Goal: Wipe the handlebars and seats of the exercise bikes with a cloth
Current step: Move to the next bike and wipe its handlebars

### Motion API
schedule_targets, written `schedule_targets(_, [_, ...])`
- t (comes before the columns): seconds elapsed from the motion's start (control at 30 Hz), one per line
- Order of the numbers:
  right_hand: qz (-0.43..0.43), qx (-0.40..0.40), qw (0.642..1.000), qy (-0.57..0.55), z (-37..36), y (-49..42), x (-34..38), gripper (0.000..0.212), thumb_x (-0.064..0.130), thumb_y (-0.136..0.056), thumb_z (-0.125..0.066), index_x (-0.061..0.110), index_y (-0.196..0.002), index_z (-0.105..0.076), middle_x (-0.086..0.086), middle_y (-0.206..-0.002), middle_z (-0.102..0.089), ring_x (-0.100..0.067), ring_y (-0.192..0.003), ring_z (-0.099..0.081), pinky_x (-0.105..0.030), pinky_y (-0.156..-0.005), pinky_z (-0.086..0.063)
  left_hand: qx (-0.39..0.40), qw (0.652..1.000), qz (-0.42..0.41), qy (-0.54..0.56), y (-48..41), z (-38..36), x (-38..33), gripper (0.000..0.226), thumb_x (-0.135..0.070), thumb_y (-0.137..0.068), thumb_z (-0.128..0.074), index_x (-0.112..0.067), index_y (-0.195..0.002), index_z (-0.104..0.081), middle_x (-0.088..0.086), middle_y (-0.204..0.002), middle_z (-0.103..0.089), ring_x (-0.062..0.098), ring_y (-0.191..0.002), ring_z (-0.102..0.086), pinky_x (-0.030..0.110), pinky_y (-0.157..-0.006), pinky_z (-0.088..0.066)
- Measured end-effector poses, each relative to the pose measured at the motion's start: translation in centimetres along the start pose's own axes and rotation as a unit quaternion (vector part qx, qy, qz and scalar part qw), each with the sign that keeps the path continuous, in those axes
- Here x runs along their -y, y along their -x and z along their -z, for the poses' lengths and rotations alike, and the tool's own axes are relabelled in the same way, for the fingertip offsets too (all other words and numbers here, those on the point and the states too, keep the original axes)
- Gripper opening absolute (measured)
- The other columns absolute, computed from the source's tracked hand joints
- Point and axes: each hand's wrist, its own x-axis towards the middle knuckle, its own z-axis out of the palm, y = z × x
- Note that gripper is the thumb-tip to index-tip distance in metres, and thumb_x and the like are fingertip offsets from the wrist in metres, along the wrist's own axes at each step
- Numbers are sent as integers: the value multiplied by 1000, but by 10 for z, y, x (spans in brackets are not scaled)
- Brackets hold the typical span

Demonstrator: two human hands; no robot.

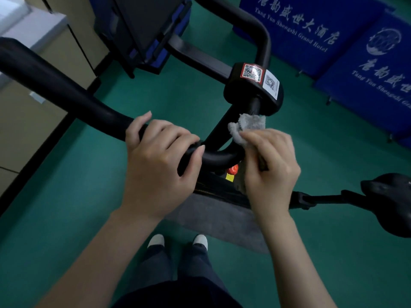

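— Where did we have the cloth (pixel 246 127)?

— Bunched in our right hand (pixel 270 165), the fingers (pixel 260 135) pinching it against the handlebar (pixel 66 90) where the curved tube met the centre post. Our left hand (pixel 155 161) was wrapped round the bend just beside it, steadying the bike.

— And how did we think the wipe should go?

— We judged it best to fold the cloth right round the tube and draw it along. The left hand would need to shift too, since its grip covered a stretch that wanted wiping.

— Anything in our way?

— The red knob (pixel 233 168) sat just below the cloth, easy to snag. The seat (pixel 391 196) stood off to the right, touched by neither hand. Farther out were the QR stickers (pixel 252 73), the dark console (pixel 144 25), and blue hotel banners (pixel 311 30) on the green floor (pixel 66 196).
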Motion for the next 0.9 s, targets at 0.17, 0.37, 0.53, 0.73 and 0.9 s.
schedule_targets(0.17, [88,103,990,-39,9,-11,-16,12,-1,-91,-60,0,-93,-72,-7,-94,-69,-27,-93,-59,-27,-89,-45,3,999,28,-14,1,-5,-14,20,-29,-91,-59,-15,-88,-72,-3,-88,-68,20,-90,-62,42,-107,-28])
schedule_targets(0.37, [61,127,990,-25,-1,-59,-41,13,0,-88,-61,2,-94,-72,-7,-93,-69,-27,-92,-59,-18,-87,-41,-7,998,59,-24,4,-12,-31,21,-30,-90,-59,-14,-86,-72,-3,-86,-68,20,-89,-62,40,-108,-26])
schedule_targets(0.53, [88,140,985,-49,5,-50,-41,12,-2,-85,-64,4,-92,-72,-2,-94,-68,-23,-92,-56,-17,-87,-40,1,997,72,-33,4,-16,-38,22,-30,-91,-57,-14,-86,-72,-4,-86,-68,21,-91,-62,40,-109,-26])
schedule_targets(0.73, [70,141,985,-65,0,-65,-54,12,2,-87,-63,4,-94,-72,4,-94,-63,-17,-92,-53,-12,-87,-37,-10,997,73,-33,3,-19,-41,21,-29,-90,-59,-13,-86,-71,-3,-86,-69,21,-89,-61,37,-103,-31])
schedule_targets(0.9, [5,67,993,-95,-9,-53,-53,15,-4,-84,-62,3,-93,-71,2,-95,-61,-20,-92,-54,-20,-85,-41,-16,996,73,-47,2,-18,-42,22,-32,-90,-59,-14,-88,-72,-2,-87,-69,22,-90,-60,35,-95,-33])
